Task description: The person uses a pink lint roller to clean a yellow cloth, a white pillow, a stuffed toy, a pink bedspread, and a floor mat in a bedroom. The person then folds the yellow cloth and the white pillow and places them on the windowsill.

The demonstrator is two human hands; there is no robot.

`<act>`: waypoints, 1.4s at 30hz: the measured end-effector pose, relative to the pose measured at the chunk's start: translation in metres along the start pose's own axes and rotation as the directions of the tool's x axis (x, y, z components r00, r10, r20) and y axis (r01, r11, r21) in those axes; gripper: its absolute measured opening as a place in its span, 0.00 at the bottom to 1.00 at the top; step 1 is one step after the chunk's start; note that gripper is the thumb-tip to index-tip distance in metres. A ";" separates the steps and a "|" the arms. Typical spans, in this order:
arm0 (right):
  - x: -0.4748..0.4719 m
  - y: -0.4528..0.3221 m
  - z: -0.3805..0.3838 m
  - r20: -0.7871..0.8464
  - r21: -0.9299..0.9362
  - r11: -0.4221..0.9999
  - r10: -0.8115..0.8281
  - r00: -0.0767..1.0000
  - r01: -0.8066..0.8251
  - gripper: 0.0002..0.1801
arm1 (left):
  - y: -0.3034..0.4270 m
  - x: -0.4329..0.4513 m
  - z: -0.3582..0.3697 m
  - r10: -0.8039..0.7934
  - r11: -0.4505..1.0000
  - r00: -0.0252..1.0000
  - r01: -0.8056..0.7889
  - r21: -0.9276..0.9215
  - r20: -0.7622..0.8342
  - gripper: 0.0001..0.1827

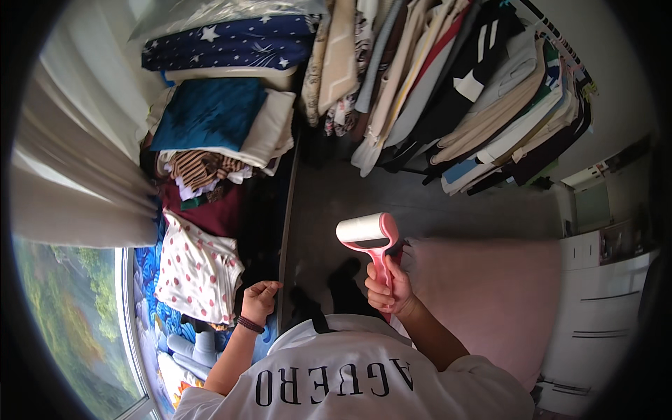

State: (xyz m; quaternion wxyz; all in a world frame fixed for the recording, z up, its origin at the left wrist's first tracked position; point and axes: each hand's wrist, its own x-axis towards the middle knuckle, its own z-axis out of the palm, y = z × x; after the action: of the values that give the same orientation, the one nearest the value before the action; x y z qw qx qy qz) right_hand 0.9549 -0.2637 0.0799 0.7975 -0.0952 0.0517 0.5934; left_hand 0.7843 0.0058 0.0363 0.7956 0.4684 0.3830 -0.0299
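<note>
My right hand point(389, 287) grips the pink handle of a lint roller point(362, 229), its white roll raised in front of my body. My left hand point(261, 300), with a dark beaded bracelet point(251, 324) on the wrist, hovers by the ledge's edge. Its fingers are curled together, and I see nothing in them. Closest to this hand lies a folded white garment with red dots point(199, 268). Behind that are a maroon cloth point(223, 210) and a pile topped by a folded teal cloth point(207, 113).
Hanging clothes point(436, 89) crowd a rack at the upper right. A pink-covered surface point(488, 294) lies right of me, with white drawers point(604, 315) beyond. Curtains point(89, 157) and a window point(68, 304) border the left. A navy star-patterned cloth point(231, 44) sits at the back.
</note>
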 end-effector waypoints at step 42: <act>-0.214 -0.220 -0.011 0.184 -0.921 0.238 -0.430 -0.884 -0.307 0.13 | 0.056 0.223 0.726 -0.690 0.664 0.106 -0.302 0.684 0.716 0.07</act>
State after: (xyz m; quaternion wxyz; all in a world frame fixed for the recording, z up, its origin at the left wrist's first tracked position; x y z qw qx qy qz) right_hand 1.1031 -0.5277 0.1314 0.3186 -0.6877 0.4353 -0.4859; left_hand 1.3861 -0.4512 0.1292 0.5747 0.5244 -0.2137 -0.5909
